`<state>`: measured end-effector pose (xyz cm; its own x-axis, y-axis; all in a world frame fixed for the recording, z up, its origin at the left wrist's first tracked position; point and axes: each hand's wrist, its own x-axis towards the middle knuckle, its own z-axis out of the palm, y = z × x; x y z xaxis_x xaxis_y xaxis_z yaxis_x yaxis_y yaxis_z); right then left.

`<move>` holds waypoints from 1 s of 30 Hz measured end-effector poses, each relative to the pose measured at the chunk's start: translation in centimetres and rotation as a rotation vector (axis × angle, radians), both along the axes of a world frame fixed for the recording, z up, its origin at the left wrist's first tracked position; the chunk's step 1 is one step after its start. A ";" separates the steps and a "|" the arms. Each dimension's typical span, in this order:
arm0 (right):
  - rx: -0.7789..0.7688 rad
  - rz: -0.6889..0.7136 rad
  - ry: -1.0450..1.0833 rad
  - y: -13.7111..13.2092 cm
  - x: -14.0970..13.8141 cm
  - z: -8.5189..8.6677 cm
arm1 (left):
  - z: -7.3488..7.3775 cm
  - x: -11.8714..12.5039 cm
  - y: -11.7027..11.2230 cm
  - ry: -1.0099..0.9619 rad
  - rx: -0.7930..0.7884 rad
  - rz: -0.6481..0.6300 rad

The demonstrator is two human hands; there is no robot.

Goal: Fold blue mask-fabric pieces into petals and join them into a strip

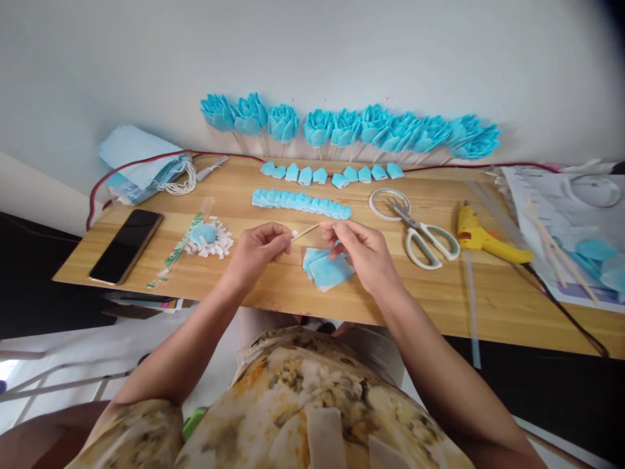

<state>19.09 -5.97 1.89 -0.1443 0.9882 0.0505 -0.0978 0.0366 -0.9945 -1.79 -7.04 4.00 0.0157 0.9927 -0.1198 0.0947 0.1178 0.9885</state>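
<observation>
A thin wooden stick [305, 232] spans the gap between my hands, above the middle of the table. My left hand [261, 253] pinches its left end, where a small white bit [294, 234] shows by the fingertips. The other end sits between the thumb and fingers of my right hand [364, 253]. Below that hand lies a loose stack of light blue fabric squares [329, 268]. Beyond both hands runs a row of overlapping folded blue pieces [300, 202], with separate folded blue pieces [305, 175] farther back.
Blue fabric flowers [318, 127] on sticks lean along the wall. White-handled scissors [430, 246] overlap a tape roll [389, 203]; a yellow glue gun [491, 241] lies farther right. At left are a phone [127, 246], white scraps [222, 240] and a bag of blue sheets [141, 159].
</observation>
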 end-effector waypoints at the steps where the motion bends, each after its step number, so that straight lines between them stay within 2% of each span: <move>1: 0.005 -0.013 0.006 -0.1 0.2 0.1 | 0.1 -1.0 -0.1 0.062 0.029 0.049; 5: -0.012 -0.007 0.023 -0.2 0.6 0.2 | 0.8 -6.6 -0.2 0.410 0.145 0.280; 7: -0.018 0.010 0.003 -0.1 0.4 0.2 | 1.0 -9.3 -0.1 0.648 0.196 0.292; 10: -0.019 0.024 -0.011 0.1 0.0 0.2 | 1.1 -12.0 0.4 0.883 0.259 0.272; 13: -0.025 0.038 -0.010 0.3 -0.2 0.2 | 0.7 -13.5 1.2 0.954 0.263 0.251; 21: -0.038 0.042 -0.022 0.5 -0.1 -0.3 | -0.7 -15.6 2.7 0.963 0.278 0.160; 23: -0.044 0.045 -0.028 0.5 0.0 -0.3 | -0.6 -15.6 2.7 0.953 0.294 0.158; 25: -0.050 0.043 -0.029 0.5 0.0 -0.4 | 0.0 -14.4 2.3 0.927 0.340 0.190; 27: -0.066 0.042 -0.021 0.5 -0.1 -0.4 | 1.1 -12.0 1.6 0.881 0.421 0.217; 30: -0.090 0.066 0.007 0.5 -0.4 -0.4 | 2.8 -6.8 0.0 0.743 0.504 0.081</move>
<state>18.71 -5.49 1.54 -0.2094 0.9771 -0.0370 -0.1040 -0.0599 -0.9928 -8.64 -7.03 6.76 0.0351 0.9250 0.3783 0.7398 -0.2786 0.6124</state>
